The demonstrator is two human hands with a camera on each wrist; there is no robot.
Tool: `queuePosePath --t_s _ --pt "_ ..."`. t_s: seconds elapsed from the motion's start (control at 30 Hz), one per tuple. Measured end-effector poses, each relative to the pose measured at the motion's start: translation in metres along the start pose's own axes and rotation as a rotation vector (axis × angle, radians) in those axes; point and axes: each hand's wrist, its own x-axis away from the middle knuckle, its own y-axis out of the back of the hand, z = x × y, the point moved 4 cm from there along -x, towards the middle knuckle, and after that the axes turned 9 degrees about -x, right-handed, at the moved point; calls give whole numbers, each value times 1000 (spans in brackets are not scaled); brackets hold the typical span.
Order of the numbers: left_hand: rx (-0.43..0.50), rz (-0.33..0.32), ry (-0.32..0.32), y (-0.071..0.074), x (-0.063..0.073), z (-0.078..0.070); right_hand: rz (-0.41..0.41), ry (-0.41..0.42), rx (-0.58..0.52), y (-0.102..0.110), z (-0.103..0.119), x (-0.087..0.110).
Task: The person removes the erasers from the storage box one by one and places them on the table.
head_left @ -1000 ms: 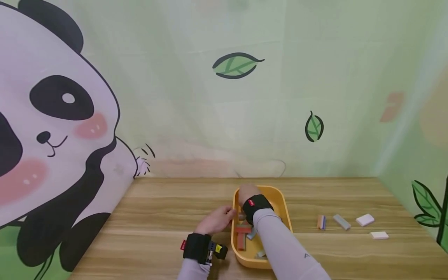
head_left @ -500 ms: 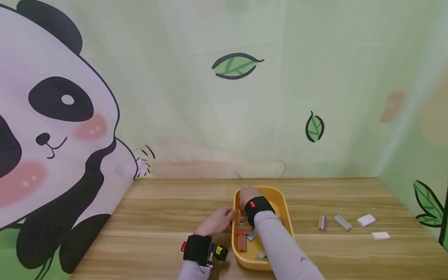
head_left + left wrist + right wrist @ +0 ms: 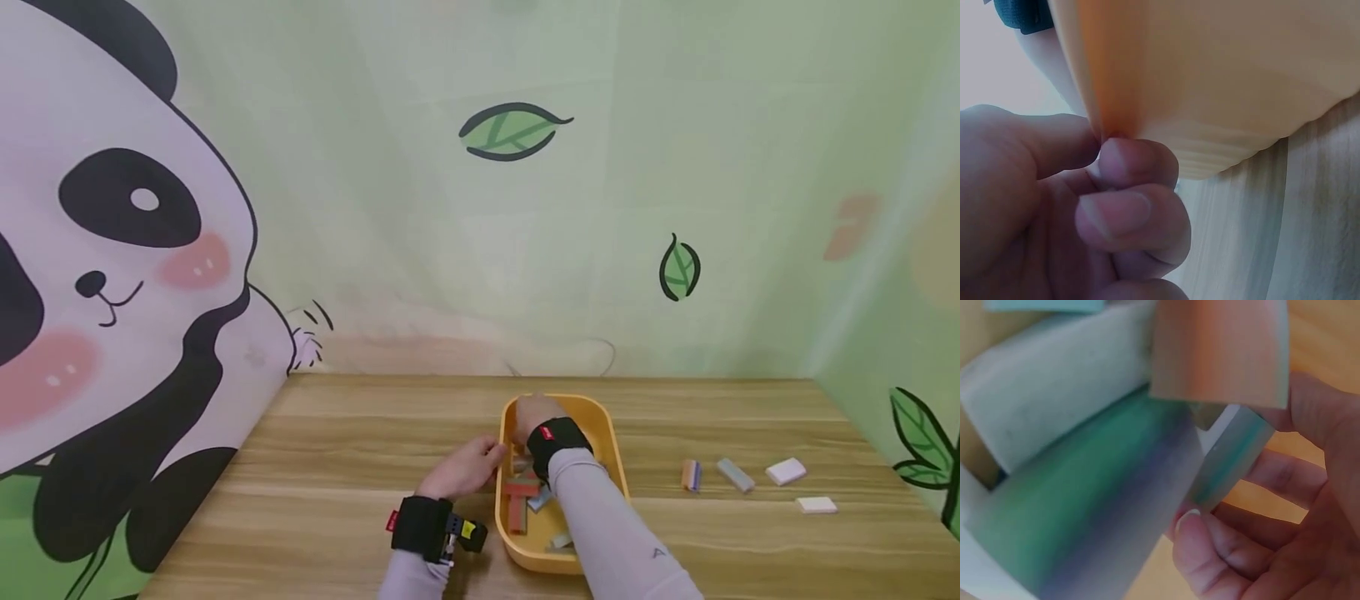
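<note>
In the head view, my left hand (image 3: 461,469) pinches the left rim of a yellow plastic bin (image 3: 617,458). The left wrist view shows thumb and forefinger on the bin wall (image 3: 1210,75), other fingers curled below. My right hand (image 3: 534,414) reaches down inside the bin's far left part, its fingers hidden from the head camera. Up close in the right wrist view, its thumb and fingers hold a small grey-and-teal block (image 3: 1232,459) resembling an eraser. Around it lie a green-and-purple block (image 3: 1091,500), a whitish block (image 3: 1060,381) and an orange one (image 3: 1219,353).
Red-and-grey blocks (image 3: 517,512) lie in the bin's near left part. To the bin's right, the wooden table (image 3: 360,417) carries an orange-and-blue block (image 3: 691,476), a grey block (image 3: 735,475) and two white blocks (image 3: 786,472). A printed panda backdrop stands behind.
My right hand and wrist have shifted slightly to the right within the bin. The left hand stays at the rim. The blocks on the table have not moved.
</note>
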Motion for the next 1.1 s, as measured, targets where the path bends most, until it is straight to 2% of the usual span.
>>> queuePosePath --t_s 0.13,0.3,0.47,0.63,0.73,0.83,0.97,1.1 --pt "-35 2 2 -3 -1 -1 23 17 14 -6 -10 -6" --pt "-34 6 10 -6 -2 -2 136 9 -34 8 -13 0" --pt "-4 2 9 -6 -2 0 236 52 -59 36 -2 16" --pt "10 -6 24 -3 0 -1 288 84 -1 78 -5 23" --pt "18 -7 36 -3 0 -1 267 55 7 107 -23 25" --pt "24 -3 42 -3 0 -1 253 18 -10 129 -52 24" --pt "14 -6 55 -2 1 0 260 -22 -22 147 -98 25" --pt "3 -8 49 -2 1 -1 250 -55 -28 159 -139 36"
